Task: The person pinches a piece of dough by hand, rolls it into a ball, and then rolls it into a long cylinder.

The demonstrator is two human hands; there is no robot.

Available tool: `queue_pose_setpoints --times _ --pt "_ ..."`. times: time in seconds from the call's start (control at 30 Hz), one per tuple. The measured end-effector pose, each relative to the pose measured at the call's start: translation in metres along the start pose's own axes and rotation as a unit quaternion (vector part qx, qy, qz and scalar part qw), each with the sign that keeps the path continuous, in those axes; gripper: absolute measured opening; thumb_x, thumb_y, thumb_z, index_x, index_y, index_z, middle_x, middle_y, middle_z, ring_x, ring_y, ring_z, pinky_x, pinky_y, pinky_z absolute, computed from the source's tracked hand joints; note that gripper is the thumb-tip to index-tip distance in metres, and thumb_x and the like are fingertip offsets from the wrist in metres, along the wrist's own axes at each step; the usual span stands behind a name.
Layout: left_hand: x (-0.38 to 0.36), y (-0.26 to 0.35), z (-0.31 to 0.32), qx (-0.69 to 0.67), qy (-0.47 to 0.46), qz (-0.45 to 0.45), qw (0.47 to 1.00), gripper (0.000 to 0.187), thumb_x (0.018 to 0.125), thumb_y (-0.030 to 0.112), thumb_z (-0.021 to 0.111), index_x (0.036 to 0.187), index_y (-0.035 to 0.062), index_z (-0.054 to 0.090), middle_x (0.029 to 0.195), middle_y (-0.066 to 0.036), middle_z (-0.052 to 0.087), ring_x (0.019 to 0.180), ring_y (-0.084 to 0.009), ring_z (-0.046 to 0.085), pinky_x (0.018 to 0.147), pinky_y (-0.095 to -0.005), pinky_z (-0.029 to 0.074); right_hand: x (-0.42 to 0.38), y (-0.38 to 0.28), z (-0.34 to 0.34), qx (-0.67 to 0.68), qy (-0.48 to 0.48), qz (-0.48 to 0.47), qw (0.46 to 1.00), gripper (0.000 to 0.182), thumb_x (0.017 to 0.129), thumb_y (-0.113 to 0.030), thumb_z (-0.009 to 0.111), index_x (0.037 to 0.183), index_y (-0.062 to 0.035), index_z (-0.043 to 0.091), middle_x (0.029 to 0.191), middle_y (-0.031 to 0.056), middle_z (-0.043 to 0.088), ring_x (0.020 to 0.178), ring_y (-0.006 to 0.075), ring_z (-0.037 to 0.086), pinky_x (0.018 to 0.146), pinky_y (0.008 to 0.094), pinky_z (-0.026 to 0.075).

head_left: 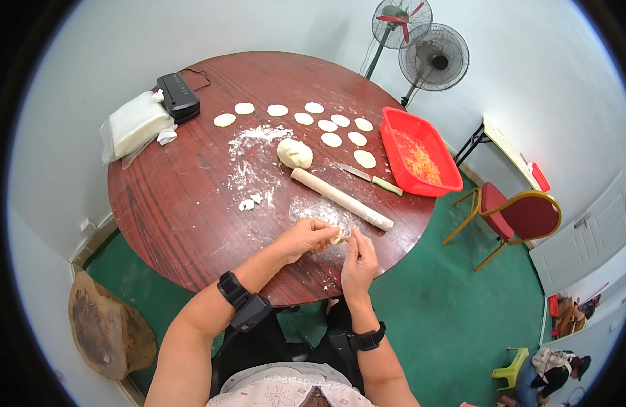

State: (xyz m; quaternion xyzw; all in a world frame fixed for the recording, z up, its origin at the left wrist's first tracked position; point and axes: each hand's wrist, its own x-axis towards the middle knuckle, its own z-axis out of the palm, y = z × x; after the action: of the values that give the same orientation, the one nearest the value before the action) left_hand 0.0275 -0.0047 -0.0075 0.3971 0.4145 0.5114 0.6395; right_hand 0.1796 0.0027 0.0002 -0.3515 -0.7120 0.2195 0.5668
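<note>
My left hand (307, 239) and my right hand (358, 261) meet near the table's front edge, both closed on a small piece of dough (337, 236). Just beyond them a wooden rolling pin (341, 199) lies slantwise. A ball of dough (294, 154) rests behind it, beside a knife with a green handle (387, 185). Several round flat wrappers (331, 140) are spread farther back. At the right stands a red basket (448, 178) with shredded orange filling (421, 163). White flour (248, 163) is scattered over the tabletop.
The round table (170, 224) carries a black machine (179, 96) and a bag of white powder (133, 125) at the left. Two fans (433, 60) stand behind. A red chair (502, 214) and a wooden stump (108, 329) flank it. Another person (550, 372) is at lower right.
</note>
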Motion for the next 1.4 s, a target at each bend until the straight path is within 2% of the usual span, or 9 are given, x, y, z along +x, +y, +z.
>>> queue_pose_setpoints --times 0.07,0.27,0.4,0.7,0.8,0.97,1.07,1.17,1.4 --pt "-0.002 0.001 0.001 -0.035 -0.008 -0.032 0.999 0.026 0.085 0.029 0.061 0.089 0.0039 0.062 0.072 0.0 0.058 0.058 -0.0066 0.05 0.052 -0.0197 0.042 0.001 -0.005 -0.003 0.017 0.019 0.02 0.999 0.016 0.083 -0.002 0.057 0.099 0.0006 0.062 0.081 0.01 0.058 0.069 0.0172 0.054 0.061 0.0263 0.043" --pt "-0.009 0.012 0.007 -0.097 -0.054 -0.08 0.991 0.026 0.088 0.029 0.056 0.092 0.0039 0.061 0.074 0.0 0.059 0.058 -0.0074 0.053 0.05 -0.0186 0.044 0.002 0.004 -0.008 0.069 -0.029 0.014 0.997 0.009 0.079 -0.001 0.064 0.088 -0.0009 0.064 0.08 0.0053 0.057 0.066 0.0102 0.052 0.055 0.0215 0.041" --pt "-0.004 0.007 0.002 -0.093 -0.07 -0.078 0.99 0.025 0.089 0.028 0.055 0.094 0.0041 0.061 0.073 0.0 0.058 0.058 -0.0075 0.053 0.049 -0.0186 0.043 -0.003 0.007 -0.007 0.111 -0.04 0.018 0.993 0.009 0.078 -0.001 0.065 0.087 -0.0015 0.064 0.08 0.0047 0.057 0.065 0.0094 0.05 0.055 0.0209 0.04" --pt "-0.004 0.008 0.005 -0.074 -0.038 -0.081 0.993 0.026 0.087 0.032 0.057 0.081 0.0069 0.06 0.067 0.002 0.057 0.051 -0.005 0.05 0.043 -0.0172 0.04 -0.007 0.007 -0.007 0.125 -0.058 0.005 0.99 0.014 0.077 -0.001 0.065 0.091 -0.0025 0.063 0.08 0.0044 0.057 0.065 0.0103 0.05 0.055 0.0213 0.039" --pt "-0.003 0.006 0.0 -0.07 -0.06 -0.085 0.992 0.025 0.089 0.029 0.054 0.091 0.0054 0.062 0.074 0.0 0.059 0.057 -0.0069 0.052 0.048 -0.0181 0.042 -0.007 0.006 -0.008 0.127 -0.066 0.006 0.99 0.017 0.077 0.0 0.064 0.093 -0.0021 0.062 0.08 0.0047 0.057 0.066 0.0107 0.05 0.055 0.0215 0.04" --pt "-0.005 0.009 0.006 -0.068 -0.036 -0.08 0.994 0.026 0.087 0.032 0.057 0.082 0.0067 0.059 0.068 0.002 0.057 0.051 -0.0051 0.05 0.043 -0.0173 0.04 -0.006 0.005 -0.009 0.129 -0.094 0.013 0.987 0.019 0.078 0.003 0.062 0.096 -0.0009 0.061 0.085 0.0034 0.054 0.069 0.0083 0.047 0.061 0.02 0.039" --pt "-0.005 0.008 0.005 -0.068 -0.036 -0.076 0.994 0.026 0.087 0.032 0.057 0.081 0.0067 0.058 0.067 0.001 0.057 0.052 -0.0051 0.051 0.043 -0.0172 0.04 -0.008 0.011 -0.008 0.13 -0.095 -0.001 0.987 0.018 0.078 0.003 0.062 0.095 -0.0009 0.061 0.086 0.0037 0.054 0.068 0.0082 0.047 0.06 0.0198 0.039" --pt "-0.005 0.008 0.006 -0.067 -0.036 -0.073 0.994 0.024 0.087 0.03 0.058 0.08 0.0069 0.058 0.067 0.001 0.057 0.052 -0.005 0.051 0.044 -0.017 0.04 -0.007 0.008 -0.006 0.131 -0.073 -0.009 0.989 0.015 0.077 -0.001 0.064 0.092 -0.0021 0.061 0.082 0.006 0.057 0.067 0.012 0.051 0.055 0.0218 0.04" --pt "-0.007 0.012 0.008 -0.051 -0.028 -0.073 0.996 0.021 0.087 0.028 0.058 0.079 0.0083 0.058 0.067 0.002 0.057 0.053 -0.0048 0.051 0.044 -0.0175 0.041 -0.007 -0.001 -0.007 0.115 -0.077 0.054 0.989 0.015 0.077 -0.003 0.065 0.092 -0.0022 0.059 0.079 0.0046 0.057 0.063 0.0105 0.051 0.055 0.0211 0.041"
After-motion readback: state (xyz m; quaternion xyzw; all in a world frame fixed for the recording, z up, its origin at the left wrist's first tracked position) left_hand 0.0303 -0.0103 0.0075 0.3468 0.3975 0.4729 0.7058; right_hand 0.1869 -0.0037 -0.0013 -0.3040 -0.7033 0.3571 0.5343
